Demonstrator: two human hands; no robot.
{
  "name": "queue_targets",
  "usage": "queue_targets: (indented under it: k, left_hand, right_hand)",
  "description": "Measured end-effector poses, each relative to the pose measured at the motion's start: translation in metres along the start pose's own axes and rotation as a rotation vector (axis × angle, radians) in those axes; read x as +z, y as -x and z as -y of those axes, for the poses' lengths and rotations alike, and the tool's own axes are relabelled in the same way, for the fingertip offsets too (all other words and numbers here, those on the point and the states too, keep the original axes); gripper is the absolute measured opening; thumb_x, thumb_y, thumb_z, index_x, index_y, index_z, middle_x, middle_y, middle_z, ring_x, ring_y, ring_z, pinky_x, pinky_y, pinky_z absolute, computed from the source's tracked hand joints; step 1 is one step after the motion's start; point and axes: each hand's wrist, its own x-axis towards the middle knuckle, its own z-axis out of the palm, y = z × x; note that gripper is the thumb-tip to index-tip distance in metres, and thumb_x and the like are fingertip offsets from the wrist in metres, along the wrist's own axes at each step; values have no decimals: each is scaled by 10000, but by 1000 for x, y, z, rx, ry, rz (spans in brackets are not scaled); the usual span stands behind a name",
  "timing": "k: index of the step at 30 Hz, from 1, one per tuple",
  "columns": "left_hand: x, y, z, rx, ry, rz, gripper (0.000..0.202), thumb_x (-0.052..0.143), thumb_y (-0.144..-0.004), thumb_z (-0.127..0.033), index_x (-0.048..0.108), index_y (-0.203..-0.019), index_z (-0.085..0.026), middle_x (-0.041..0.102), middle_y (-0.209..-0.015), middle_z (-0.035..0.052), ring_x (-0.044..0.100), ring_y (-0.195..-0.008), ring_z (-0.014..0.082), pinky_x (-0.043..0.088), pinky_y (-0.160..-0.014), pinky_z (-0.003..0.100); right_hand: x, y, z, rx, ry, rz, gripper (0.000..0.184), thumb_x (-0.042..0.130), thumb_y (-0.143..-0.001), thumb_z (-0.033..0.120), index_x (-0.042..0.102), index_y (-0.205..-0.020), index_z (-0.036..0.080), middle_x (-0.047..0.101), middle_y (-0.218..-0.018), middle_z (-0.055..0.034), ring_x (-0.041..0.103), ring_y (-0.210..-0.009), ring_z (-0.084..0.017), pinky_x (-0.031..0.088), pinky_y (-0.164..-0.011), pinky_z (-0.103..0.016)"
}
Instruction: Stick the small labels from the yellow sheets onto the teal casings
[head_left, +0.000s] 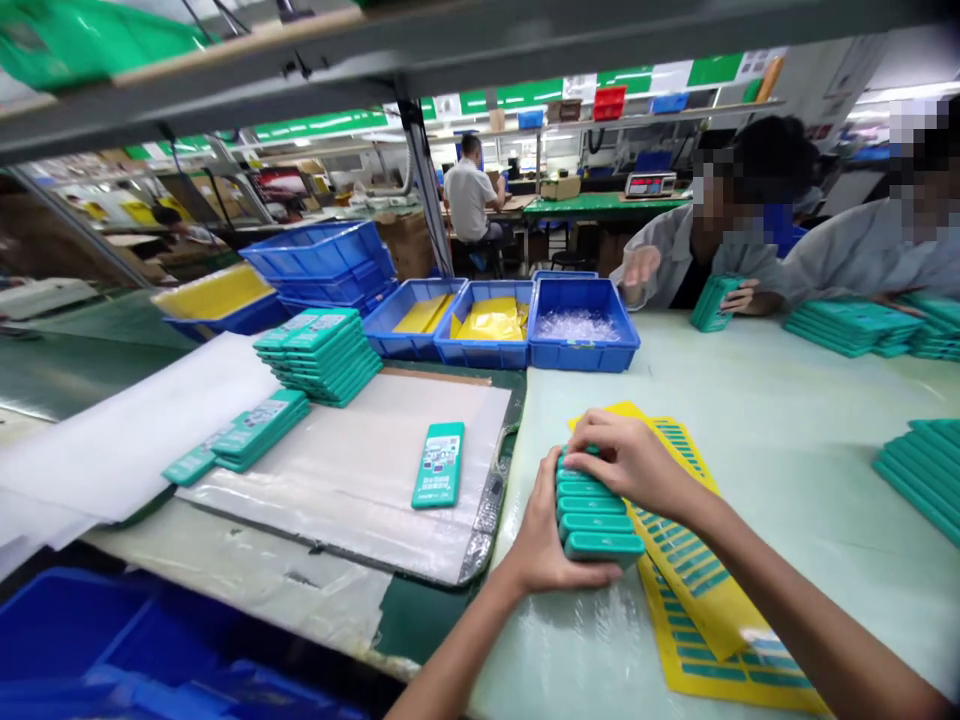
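Note:
My left hand [544,545] is wrapped round a row of flat teal cases [596,522], standing on edge and pressed side by side on the pale green table. My right hand [619,460] bends over the far end of that row, thumb and fingers closed together against it. Whether a small piece sits between those fingertips is hidden. Under and beside my right forearm lie yellow sheets [686,570] with rows of narrow teal strips. A single printed teal case [439,465] lies flat on the white-covered board [367,470] to the left.
Stacked teal cases [322,350] stand at the board's far left. Blue bins [583,325] line the back, some holding yellow packets [491,320]. At right, more cases [926,475] lie piled. Across the table, a co-worker's hand [741,297] holds teal cases. A shelf beam [480,50] crosses overhead.

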Motion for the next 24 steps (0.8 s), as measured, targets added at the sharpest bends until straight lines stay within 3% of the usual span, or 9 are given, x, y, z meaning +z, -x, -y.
queue_targets:
  k: [3, 5, 7, 9, 11, 15, 18, 21, 24]
  left_hand:
    - [0, 6, 7, -67, -7, -1, 1674, 1084, -476, -607, 95, -1765, -204, 247, -1808, 265, 297, -1676, 544, 256, -1387, 725]
    - [1, 8, 11, -104, -23, 5, 1734, 1111, -405, -569, 108, -1769, -197, 244, -1813, 270, 282, -1680, 551, 249, -1395, 714]
    - [1, 8, 12, -124, -35, 5, 1775, 1121, -355, -565, 122, -1771, -184, 217, -1821, 283, 244, -1690, 564, 232, -1397, 717]
    - [0, 6, 11, -122, -27, -4, 1773, 1118, -352, -581, 134, -1771, -179, 233, -1814, 284, 253, -1687, 562, 225, -1397, 717]
    - [0, 4, 7, -110, -13, -21, 1734, 1110, -384, -588, 147, -1772, -193, 270, -1805, 262, 285, -1681, 541, 231, -1402, 697]
    - [-3, 3, 1, -128, -19, -14, 1712, 1105, -410, -593, 145, -1774, -207, 295, -1798, 247, 333, -1663, 531, 236, -1399, 699]
    - [-4, 5, 2, -166, -37, 9, 1790, 1115, -356, -617, 114, -1777, -185, 266, -1806, 278, 297, -1674, 552, 183, -1403, 725]
    - [-4, 8, 7, -178, -44, 3, 1827, 1100, -350, -665, 81, -1776, -145, 238, -1813, 306, 240, -1693, 565, 127, -1409, 731]
    - [-3, 10, 13, -168, -20, -5, 1847, 1081, -343, -706, 57, -1781, -160, 259, -1813, 294, 244, -1695, 562, 113, -1418, 717]
  right_hand:
    - [-15, 7, -17, 40, 155, 36, 183, 664, -1012, 197, 735, -843, 195, 716, -903, -39, 675, -784, -182, 468, -731, -306]
    - [-34, 12, -33, 131, 246, -72, 183, 665, -995, 221, 718, -821, 198, 713, -859, -41, 661, -744, -194, 448, -707, -317]
    - [-43, 13, -43, 190, 198, -189, 217, 668, -1009, 288, 722, -817, 202, 726, -851, -49, 663, -741, -203, 456, -700, -322]
    - [-39, 9, -42, 159, 26, -171, 256, 669, -1036, 371, 753, -858, 206, 754, -901, -57, 690, -802, -207, 489, -720, -316]
    - [-24, 1, -33, 107, -113, -62, 230, 693, -1024, 378, 792, -900, 211, 775, -946, -56, 701, -839, -202, 503, -733, -306]
    - [-8, -8, -21, 104, -67, 47, 151, 716, -957, 276, 815, -869, 205, 772, -890, -52, 672, -769, -188, 474, -720, -303]
    - [-33, -1, -38, 130, 30, 122, 138, 713, -906, 234, 757, -779, 203, 756, -845, -50, 656, -739, -187, 438, -699, -297]
    - [-75, 3, -73, 307, 79, 120, 220, 763, -763, 209, 646, -577, 209, 662, -615, -36, 550, -556, -170, 341, -569, -287]
    - [-103, -23, -103, 377, 43, 58, 185, 769, -761, 290, 712, -609, 202, 683, -588, -53, 578, -506, -182, 366, -526, -291]
